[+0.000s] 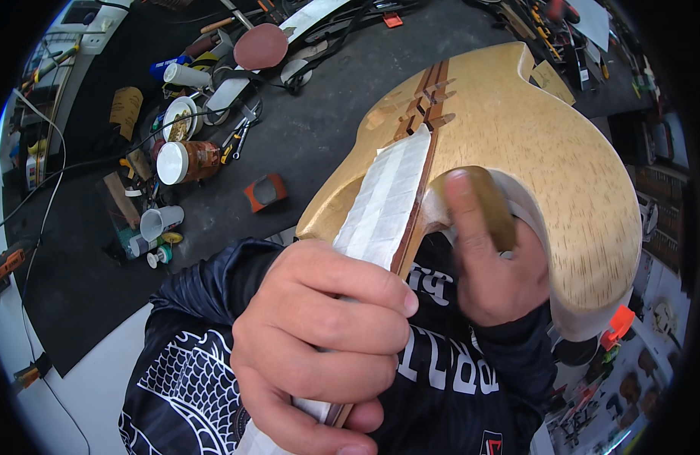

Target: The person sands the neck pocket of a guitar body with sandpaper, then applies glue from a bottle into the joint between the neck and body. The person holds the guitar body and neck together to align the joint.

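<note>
An unfinished pale wooden guitar body (547, 159) with a dark centre strip is held up close to the camera. Its neck (384, 205) is covered with white masking tape. My left hand (319, 334) is wrapped around the taped neck near the lower middle. My right hand (490, 265) presses a brownish piece of sandpaper (486, 201) against the curved cutaway edge of the body, thumb pointing up on it.
A dark workbench (319, 129) lies below, cluttered at the upper left with a jar (187, 161), cups, tubes, pliers, a round sanding disc (260, 45) and cables. A small orange block (265, 192) sits near the middle. Tools and shelves fill the right edge.
</note>
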Motion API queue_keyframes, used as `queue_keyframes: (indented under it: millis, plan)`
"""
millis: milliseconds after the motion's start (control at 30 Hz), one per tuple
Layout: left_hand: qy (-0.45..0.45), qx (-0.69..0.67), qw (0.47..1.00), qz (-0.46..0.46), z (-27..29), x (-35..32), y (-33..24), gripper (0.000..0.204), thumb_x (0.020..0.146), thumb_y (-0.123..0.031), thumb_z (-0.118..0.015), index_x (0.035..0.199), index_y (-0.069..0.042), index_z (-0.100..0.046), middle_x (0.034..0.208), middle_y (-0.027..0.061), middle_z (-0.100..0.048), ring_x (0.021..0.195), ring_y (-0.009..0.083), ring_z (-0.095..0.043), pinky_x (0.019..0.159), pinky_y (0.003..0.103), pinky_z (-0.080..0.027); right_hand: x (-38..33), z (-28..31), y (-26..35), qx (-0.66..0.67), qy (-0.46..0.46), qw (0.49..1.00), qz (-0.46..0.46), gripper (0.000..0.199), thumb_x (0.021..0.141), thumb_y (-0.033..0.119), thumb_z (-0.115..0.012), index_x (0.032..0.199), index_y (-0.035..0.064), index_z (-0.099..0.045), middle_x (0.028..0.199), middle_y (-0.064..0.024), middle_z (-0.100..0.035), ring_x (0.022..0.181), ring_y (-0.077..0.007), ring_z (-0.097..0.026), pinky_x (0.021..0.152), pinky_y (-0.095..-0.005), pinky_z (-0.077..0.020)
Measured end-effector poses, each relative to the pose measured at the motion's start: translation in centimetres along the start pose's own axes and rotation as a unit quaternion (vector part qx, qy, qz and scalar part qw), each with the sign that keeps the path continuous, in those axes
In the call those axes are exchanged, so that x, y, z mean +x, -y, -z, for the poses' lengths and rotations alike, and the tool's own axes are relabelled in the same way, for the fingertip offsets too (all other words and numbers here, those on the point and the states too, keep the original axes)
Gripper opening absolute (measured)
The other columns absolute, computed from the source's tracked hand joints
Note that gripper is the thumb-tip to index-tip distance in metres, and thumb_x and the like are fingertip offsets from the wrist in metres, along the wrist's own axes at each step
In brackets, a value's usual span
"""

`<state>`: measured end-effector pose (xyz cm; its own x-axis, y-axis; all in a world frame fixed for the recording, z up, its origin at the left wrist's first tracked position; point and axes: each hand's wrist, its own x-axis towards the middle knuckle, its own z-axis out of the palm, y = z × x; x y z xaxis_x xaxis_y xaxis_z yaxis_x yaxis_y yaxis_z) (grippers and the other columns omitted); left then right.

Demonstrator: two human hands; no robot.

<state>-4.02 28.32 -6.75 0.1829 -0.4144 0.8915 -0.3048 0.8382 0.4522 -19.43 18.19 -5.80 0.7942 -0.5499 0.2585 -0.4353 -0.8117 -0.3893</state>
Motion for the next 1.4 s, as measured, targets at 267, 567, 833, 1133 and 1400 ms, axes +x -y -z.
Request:
queue_keyframes:
  millis: [267, 567, 833, 1133, 1400]
  plan:
    - [0.006, -0.001, 1.000, -0.001, 0.2, 0.0, 0.1, 0.034, 0.092, -0.023, -0.065, 0.125, -0.018, -0.056, 0.082, 0.0018, -0.059, 0.072, 0.0176, -0.061, 0.073, 0.039, -0.055, 0.1, 0.7, -0.2, 0.029, 0.052, 0.998, 0.037, 0.062, 0.068, -0.013, -0.060, 0.127, 0.0052, -0.060, 0.094, -0.0168, -0.065, 0.074, -0.0312, -0.064, 0.066, -0.0386, -0.0516]
    - [0.004, 0.000, 1.000, -0.002, 0.0, 0.0, 0.0, 0.034, 0.092, -0.024, -0.064, 0.125, -0.018, -0.056, 0.084, 0.0021, -0.058, 0.072, 0.0175, -0.061, 0.074, 0.038, -0.054, 0.1, 0.3, 0.0, 0.009, 0.022, 1.000, -0.003, 0.063, 0.065, -0.012, -0.062, 0.125, 0.0065, -0.062, 0.093, -0.0166, -0.064, 0.074, -0.0309, -0.064, 0.067, -0.0377, -0.0522]
    - [0.009, 0.001, 1.000, -0.002, 0.0, 0.2, 0.0, 0.035, 0.093, -0.025, -0.063, 0.126, -0.018, -0.055, 0.084, 0.0023, -0.058, 0.072, 0.0175, -0.060, 0.074, 0.038, -0.053, 0.7, 0.3, 0.5, -0.033, -0.023, 0.999, 0.027, 0.065, 0.064, -0.010, -0.063, 0.125, 0.0093, -0.063, 0.084, -0.0118, -0.060, 0.068, -0.0278, -0.059, 0.063, -0.0348, -0.0501]
    - [0.018, 0.010, 1.000, 0.011, 0.4, 0.2, -0.2, 0.036, 0.094, -0.026, -0.062, 0.128, -0.018, -0.053, 0.085, 0.0027, -0.058, 0.073, 0.0175, -0.060, 0.074, 0.037, -0.053, 0.4, 0.0, 0.3, 0.040, 0.026, 0.999, 0.022, 0.072, 0.062, -0.014, -0.061, 0.129, 0.0114, -0.061, 0.083, -0.0109, -0.057, 0.069, -0.0267, -0.058, 0.064, -0.0346, -0.0494]
    - [0.015, 0.011, 1.000, 0.003, 0.6, 0.2, -0.2, 0.037, 0.094, -0.026, -0.062, 0.129, -0.019, -0.052, 0.085, 0.0023, -0.057, 0.073, 0.0169, -0.060, 0.074, 0.037, -0.053, 0.6, 0.6, 1.1, 0.062, 0.043, 0.997, 0.007, 0.073, 0.064, -0.016, -0.059, 0.132, 0.0111, -0.058, 0.093, -0.0144, -0.060, 0.075, -0.0296, -0.060, 0.071, -0.0367, -0.0504]
